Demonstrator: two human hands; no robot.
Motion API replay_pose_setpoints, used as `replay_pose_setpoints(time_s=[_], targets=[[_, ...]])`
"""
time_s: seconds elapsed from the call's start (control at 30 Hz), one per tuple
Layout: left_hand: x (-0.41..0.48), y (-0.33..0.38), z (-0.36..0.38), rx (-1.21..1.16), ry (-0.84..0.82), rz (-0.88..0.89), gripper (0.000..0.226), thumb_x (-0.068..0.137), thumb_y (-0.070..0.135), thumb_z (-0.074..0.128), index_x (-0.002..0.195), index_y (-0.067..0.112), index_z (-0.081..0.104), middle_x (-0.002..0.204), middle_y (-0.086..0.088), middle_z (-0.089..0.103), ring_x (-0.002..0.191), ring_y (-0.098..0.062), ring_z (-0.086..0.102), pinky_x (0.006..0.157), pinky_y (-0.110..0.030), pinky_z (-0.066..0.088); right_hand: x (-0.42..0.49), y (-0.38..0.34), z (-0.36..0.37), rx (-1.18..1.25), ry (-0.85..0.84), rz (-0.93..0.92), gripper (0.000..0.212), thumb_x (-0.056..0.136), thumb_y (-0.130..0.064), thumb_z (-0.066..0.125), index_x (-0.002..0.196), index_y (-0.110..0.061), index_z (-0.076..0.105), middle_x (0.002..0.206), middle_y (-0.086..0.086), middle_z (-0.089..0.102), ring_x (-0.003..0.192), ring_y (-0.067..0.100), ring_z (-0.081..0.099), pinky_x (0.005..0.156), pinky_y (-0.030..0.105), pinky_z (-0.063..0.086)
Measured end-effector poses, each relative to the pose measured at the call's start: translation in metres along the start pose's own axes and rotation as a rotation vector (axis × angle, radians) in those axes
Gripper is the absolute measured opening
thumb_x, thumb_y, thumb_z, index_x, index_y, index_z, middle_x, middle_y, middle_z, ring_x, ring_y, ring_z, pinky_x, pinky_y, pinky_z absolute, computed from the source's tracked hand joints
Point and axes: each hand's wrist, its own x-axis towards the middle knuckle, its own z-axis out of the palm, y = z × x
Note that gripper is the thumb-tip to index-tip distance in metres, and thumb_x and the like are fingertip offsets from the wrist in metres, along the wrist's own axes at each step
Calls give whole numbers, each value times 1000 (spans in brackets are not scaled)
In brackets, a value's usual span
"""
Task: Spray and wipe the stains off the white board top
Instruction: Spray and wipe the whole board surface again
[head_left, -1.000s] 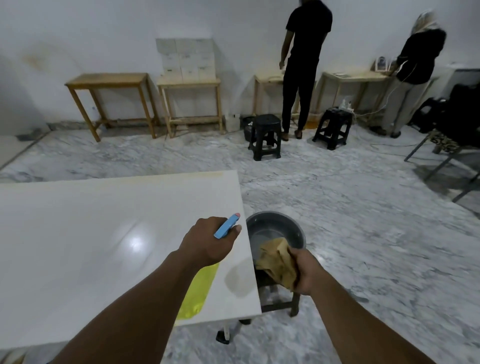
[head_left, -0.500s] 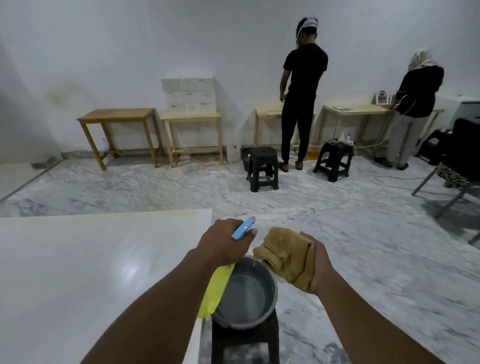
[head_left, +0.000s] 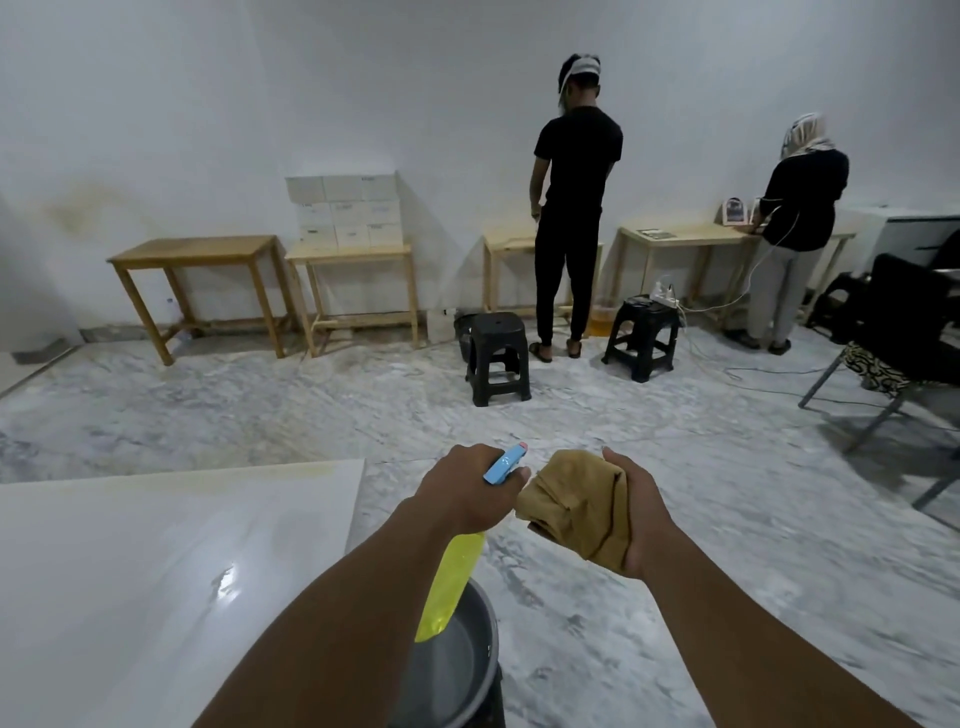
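The white board top (head_left: 145, 571) fills the lower left; a yellowish stain runs along its far edge and a wet patch shines near the middle. My left hand (head_left: 467, 493) grips a spray bottle (head_left: 451, 587) with yellow liquid and a blue nozzle, held past the board's right edge, above the basin. My right hand (head_left: 636, 514) holds a bunched tan cloth (head_left: 576, 506) just right of the nozzle, over the floor.
A grey basin (head_left: 467, 670) sits on a dark stool below my hands. Two black stools (head_left: 497, 358) (head_left: 644, 338), wooden tables (head_left: 197, 260), stacked white boxes (head_left: 345, 210), two people (head_left: 571, 218) (head_left: 795, 228) and a chair (head_left: 904, 332) stand across the marble floor.
Both hands rose and came together, moving off the board's edge to above the basin. The view swung up and right, so the board slid left and the basin dropped to the bottom.
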Motion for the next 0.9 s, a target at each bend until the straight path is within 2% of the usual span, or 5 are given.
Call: replay_pose_setpoints(time_s=[0.13,0.37,0.57,0.73,0.9], targets=[[46,0,9,-37,14,-11,38,104,49,56,81,20,59,68,6,55,61,-12,52,62,-32,41,42,-29,-5,-18,-14,26,58,93,-54,50,117,-4,67,119,23,68,101,42,69,93,57,51],[149,-28,23,-135,67,-145,34,103,46,58,74,29,54,72,7,56,64,-13,53,59,-29,38,142,-87,9,-144,-53,110,63,91,-53,49,130,-5,63,131,24,62,120,44,59,105,60,43],[218,-37,34,-104,9,-191,32,99,47,58,111,21,73,93,3,67,88,-24,67,81,-39,59,197,-137,5,-149,-71,113,62,94,-51,43,124,-3,66,125,27,65,118,46,59,103,61,44],[273,-46,30,-189,91,-250,29,101,47,61,107,21,72,85,5,61,82,-20,63,73,-31,46,261,-169,10,-177,-81,155,63,93,-51,44,130,-4,62,128,25,64,122,44,57,106,60,41],[322,-71,29,-139,101,-342,23,102,45,60,92,25,64,77,7,58,77,-22,64,69,-31,47,335,-193,26,-227,-158,212,62,94,-52,40,129,-5,62,123,24,67,106,44,67,94,56,51]])
